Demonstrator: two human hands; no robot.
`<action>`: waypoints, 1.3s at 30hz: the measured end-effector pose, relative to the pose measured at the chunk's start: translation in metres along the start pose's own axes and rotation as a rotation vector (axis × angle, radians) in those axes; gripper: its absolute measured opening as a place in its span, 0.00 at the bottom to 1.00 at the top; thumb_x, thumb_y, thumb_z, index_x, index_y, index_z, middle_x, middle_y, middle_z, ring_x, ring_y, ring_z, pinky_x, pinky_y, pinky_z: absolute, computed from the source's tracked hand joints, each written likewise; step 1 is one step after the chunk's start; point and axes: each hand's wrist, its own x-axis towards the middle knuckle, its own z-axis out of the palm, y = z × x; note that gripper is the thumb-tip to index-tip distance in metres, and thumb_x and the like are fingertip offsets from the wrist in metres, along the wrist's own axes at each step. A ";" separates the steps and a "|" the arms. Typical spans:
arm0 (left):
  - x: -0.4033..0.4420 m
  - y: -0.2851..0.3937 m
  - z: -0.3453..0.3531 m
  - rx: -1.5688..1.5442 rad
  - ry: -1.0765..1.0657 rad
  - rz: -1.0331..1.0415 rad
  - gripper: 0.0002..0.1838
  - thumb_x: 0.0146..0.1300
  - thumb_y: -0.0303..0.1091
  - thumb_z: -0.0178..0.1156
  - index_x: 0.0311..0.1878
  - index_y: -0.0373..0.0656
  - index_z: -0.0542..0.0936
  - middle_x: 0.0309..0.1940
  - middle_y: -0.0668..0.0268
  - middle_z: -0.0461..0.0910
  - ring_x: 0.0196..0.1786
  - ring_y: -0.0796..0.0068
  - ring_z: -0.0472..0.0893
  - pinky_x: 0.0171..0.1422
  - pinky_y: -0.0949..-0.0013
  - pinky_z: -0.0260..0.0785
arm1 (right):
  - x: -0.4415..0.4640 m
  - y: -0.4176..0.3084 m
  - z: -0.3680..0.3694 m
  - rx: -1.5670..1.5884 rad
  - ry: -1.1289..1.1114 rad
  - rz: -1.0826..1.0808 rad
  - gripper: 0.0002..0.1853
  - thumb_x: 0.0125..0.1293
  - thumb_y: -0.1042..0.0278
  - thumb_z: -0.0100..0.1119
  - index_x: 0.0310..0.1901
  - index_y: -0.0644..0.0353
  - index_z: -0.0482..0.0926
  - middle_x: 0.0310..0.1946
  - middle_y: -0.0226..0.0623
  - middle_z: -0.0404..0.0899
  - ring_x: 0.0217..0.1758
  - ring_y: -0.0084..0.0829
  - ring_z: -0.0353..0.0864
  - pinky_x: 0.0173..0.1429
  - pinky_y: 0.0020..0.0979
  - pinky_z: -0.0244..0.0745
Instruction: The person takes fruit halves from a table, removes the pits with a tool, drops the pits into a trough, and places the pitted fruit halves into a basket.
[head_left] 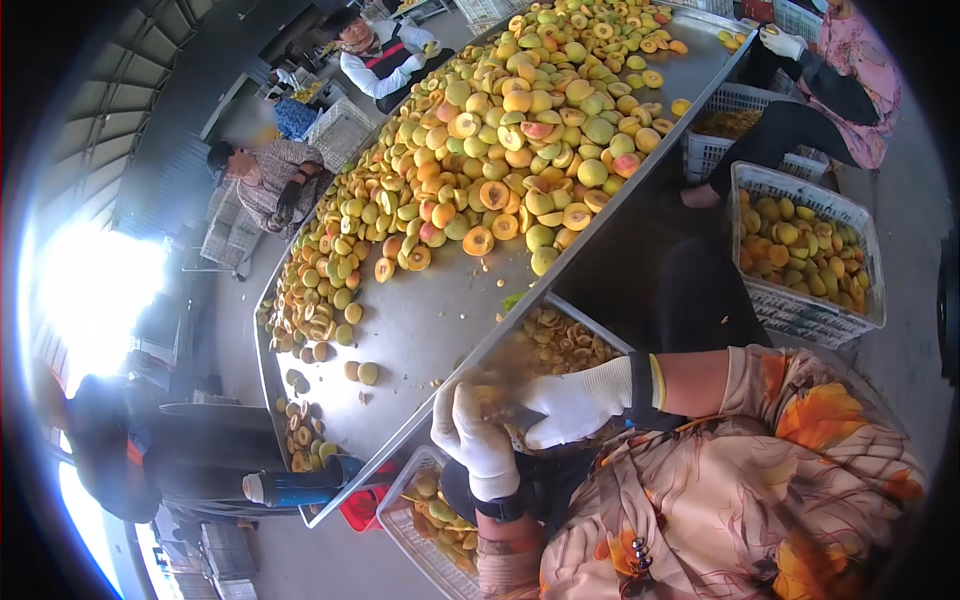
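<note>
My left hand (476,436), in a white glove with a black band at the wrist, is raised at the near edge of the metal table (420,300). Its fingers are curled inward. My right hand (572,404), also white-gloved, meets it from the right, thumb pointing toward the left hand. Between them is a brownish blur; I cannot make out what they hold. Just beyond and below the hands sits a crate of brownish pieces, perhaps pits (562,342). Halved yellow-green stone fruit (478,240) are heaped on the table.
A crate of fruit (436,512) stands by my left arm, near a red container (362,508). Another full white crate (812,300) is to the right. A dark blue cylinder (300,487) lies at the table's corner. Co-workers (275,185) sit around the table.
</note>
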 end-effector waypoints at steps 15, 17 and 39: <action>0.018 -0.019 0.028 -0.063 0.021 -0.111 0.17 0.74 0.42 0.54 0.42 0.34 0.80 0.22 0.59 0.80 0.29 0.70 0.80 0.38 0.67 0.74 | 0.003 0.025 -0.021 0.202 -0.131 0.085 0.17 0.68 0.66 0.59 0.54 0.65 0.74 0.26 0.32 0.77 0.20 0.23 0.76 0.23 0.26 0.72; 0.025 -0.026 0.021 0.011 -0.021 -0.077 0.19 0.74 0.45 0.55 0.42 0.34 0.80 0.22 0.60 0.79 0.28 0.69 0.79 0.39 0.66 0.74 | 0.002 0.021 -0.022 0.307 -0.135 0.123 0.12 0.67 0.66 0.60 0.46 0.64 0.75 0.20 0.29 0.72 0.15 0.21 0.70 0.18 0.25 0.66; 0.036 -0.027 -0.209 1.347 -0.014 -0.171 0.24 0.65 0.34 0.66 0.63 0.35 0.78 0.61 0.46 0.76 0.64 0.48 0.76 0.69 0.55 0.68 | -0.019 0.104 -0.031 -0.648 -0.190 0.433 0.13 0.67 0.65 0.54 0.47 0.62 0.81 0.39 0.49 0.87 0.43 0.48 0.89 0.45 0.49 0.81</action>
